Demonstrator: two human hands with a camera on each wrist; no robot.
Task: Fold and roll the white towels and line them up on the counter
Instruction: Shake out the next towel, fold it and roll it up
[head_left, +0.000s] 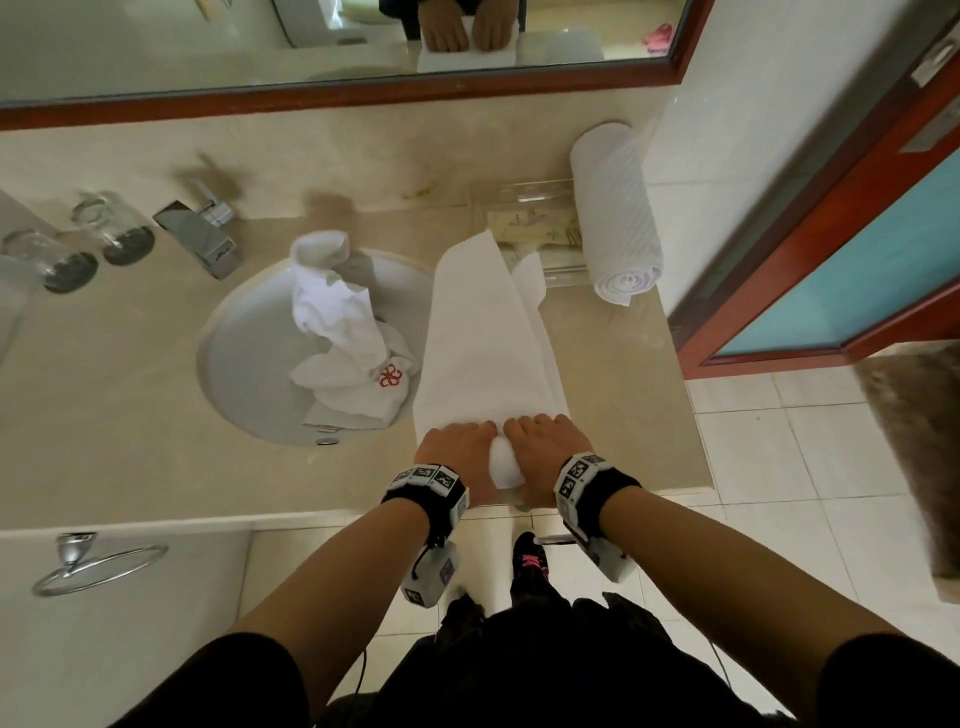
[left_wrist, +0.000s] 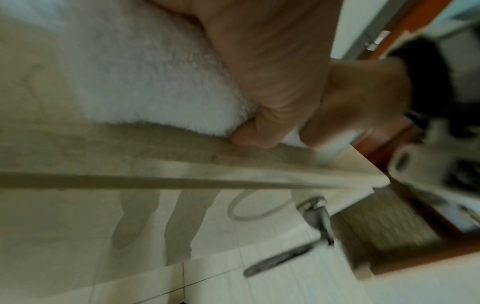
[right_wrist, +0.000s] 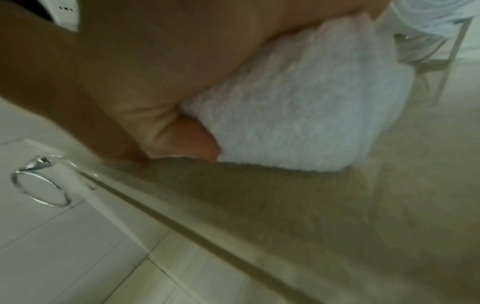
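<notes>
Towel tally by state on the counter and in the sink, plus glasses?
Rolled towel, finished, at the right end of the counter: 1
Folded towel, being rolled under the left hand and right hand: 1
Crumpled towels in the sink: a heap, count unclear, taken as 1
Glasses: 2
Total: 5

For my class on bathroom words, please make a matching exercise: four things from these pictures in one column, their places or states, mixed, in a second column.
Things
1. rolled towel
2. crumpled towels
3. folded towel
4. glasses

Places or states
A. heaped in the sink
B. under both hands, roll just begun
C. left of the tap
D. finished, by the right wall

Pairs: 1-D, 2-A, 3-B, 4-C
</notes>
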